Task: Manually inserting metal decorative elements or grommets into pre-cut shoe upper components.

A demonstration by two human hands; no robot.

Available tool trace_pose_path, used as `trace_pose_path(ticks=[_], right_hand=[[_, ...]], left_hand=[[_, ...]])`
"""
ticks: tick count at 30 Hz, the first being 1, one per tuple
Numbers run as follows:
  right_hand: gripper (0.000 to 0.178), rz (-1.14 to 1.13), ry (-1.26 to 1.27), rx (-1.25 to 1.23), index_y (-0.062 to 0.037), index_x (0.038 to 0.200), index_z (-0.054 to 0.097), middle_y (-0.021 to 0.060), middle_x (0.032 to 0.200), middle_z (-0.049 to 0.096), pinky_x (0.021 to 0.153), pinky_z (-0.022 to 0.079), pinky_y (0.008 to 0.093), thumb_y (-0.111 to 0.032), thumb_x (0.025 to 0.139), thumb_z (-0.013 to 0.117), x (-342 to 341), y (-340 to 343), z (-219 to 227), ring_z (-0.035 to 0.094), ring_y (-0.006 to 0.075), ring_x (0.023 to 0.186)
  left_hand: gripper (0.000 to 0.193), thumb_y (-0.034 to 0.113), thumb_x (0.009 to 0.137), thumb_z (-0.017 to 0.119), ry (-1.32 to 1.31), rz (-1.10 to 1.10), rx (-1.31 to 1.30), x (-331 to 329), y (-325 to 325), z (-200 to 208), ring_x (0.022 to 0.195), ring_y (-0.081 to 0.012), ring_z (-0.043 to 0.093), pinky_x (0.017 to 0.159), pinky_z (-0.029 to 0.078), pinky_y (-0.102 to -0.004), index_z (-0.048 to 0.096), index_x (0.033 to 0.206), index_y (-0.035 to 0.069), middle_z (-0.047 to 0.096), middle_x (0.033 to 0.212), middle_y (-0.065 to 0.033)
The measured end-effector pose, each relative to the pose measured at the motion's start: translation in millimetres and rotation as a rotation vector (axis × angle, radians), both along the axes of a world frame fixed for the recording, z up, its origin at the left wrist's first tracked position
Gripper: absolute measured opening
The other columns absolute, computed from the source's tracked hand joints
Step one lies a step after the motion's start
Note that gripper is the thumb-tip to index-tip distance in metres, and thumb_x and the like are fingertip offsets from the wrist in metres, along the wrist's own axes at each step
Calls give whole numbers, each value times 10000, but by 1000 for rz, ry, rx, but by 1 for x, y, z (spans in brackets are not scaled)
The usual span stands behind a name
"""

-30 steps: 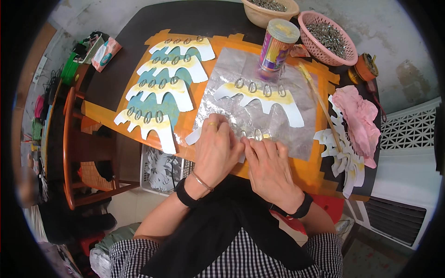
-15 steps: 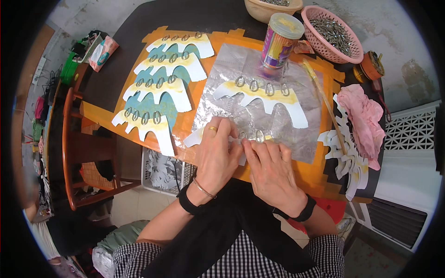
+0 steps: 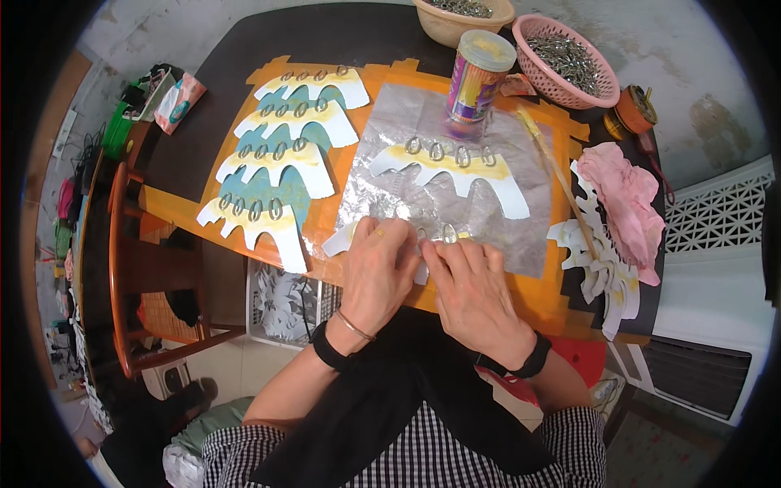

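Note:
Both my hands are at a white scalloped cut-out piece (image 3: 337, 241) near the front of a clear plastic sheet (image 3: 378, 114). My left hand (image 3: 379, 264) bends over its middle, fingertips pinched together and mostly hidden. Beside it, my right hand (image 3: 474, 285) presses thumb and fingers onto the same piece. An oval metal ring (image 3: 448, 233) stands at its upper edge, just above my right fingers. Farther back on the sheet lies another white cut-out (image 3: 508, 191), its upper band smeared yellow, with several oval rings along it. My hands cover most of the nearer piece.
Several ringed cut-outs (image 3: 281, 240) lie in a column at left. A jar (image 3: 472, 89) stands behind the sheet, near a pink basket of metal rings (image 3: 610, 81) and a beige bowl (image 3: 464, 28). A brush (image 3: 561, 171) lies at right beside pink cloth (image 3: 622, 195) and stacked cut-outs (image 3: 602, 272).
My view has shifted slightly. Both hands stay at the same cut-out, with small finger movements; the left fingers have drawn a little nearer to me. The other pieces lie as before.

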State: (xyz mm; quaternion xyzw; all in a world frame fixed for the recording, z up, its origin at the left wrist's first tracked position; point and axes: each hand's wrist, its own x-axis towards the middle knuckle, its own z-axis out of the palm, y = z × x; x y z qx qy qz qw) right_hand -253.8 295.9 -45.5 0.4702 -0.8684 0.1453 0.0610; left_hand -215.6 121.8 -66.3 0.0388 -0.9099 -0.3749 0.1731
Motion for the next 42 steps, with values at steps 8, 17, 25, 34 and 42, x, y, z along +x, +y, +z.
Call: trace_pose_path(ticks=[8, 17, 25, 34, 42], right_hand=[[509, 39, -41, -37, 36, 1331, 586, 82, 1112, 580, 974, 373, 414, -86, 839, 621, -6, 4, 5, 531, 235, 1091], [354, 31, -56, -201, -39, 1181, 644, 72, 964, 629, 903, 403, 417, -49, 827, 666, -26, 5, -6, 558, 268, 1048], [125, 47, -42, -269, -80, 921, 674, 29, 908, 609, 853, 401, 396, -108, 815, 733, -31, -5, -7, 561, 247, 994], [103, -10, 0, -325, -91, 848, 644, 26, 887, 591, 848, 395, 396, -87, 816, 741, -30, -14, -18, 561, 235, 973], [83, 32, 34, -309, -85, 871, 635, 42, 861, 557, 837, 379, 394, -63, 830, 703, -30, -12, -20, 564, 230, 910]], left_hand=[[262, 60, 775, 730, 175, -133, -381, 7, -19, 1, 986, -278, 569, 873, 402, -423, 680, 1023, 132, 662, 915, -15], [308, 171, 751, 780, 138, -310, -420, -2, -33, 11, 1025, -251, 580, 893, 405, -416, 733, 1055, 169, 690, 992, 20], [177, 175, 789, 775, 239, -268, -443, -3, -27, 1, 1024, -223, 584, 872, 400, -398, 687, 938, 140, 652, 954, 18], [243, 147, 792, 785, 188, -248, -416, -1, -25, 1, 1092, -251, 607, 921, 419, -416, 678, 1010, 126, 677, 1021, -10], [271, 151, 804, 754, 213, -259, -472, 1, -25, -6, 1188, -257, 586, 969, 421, -435, 653, 1053, 114, 662, 1091, -36]])
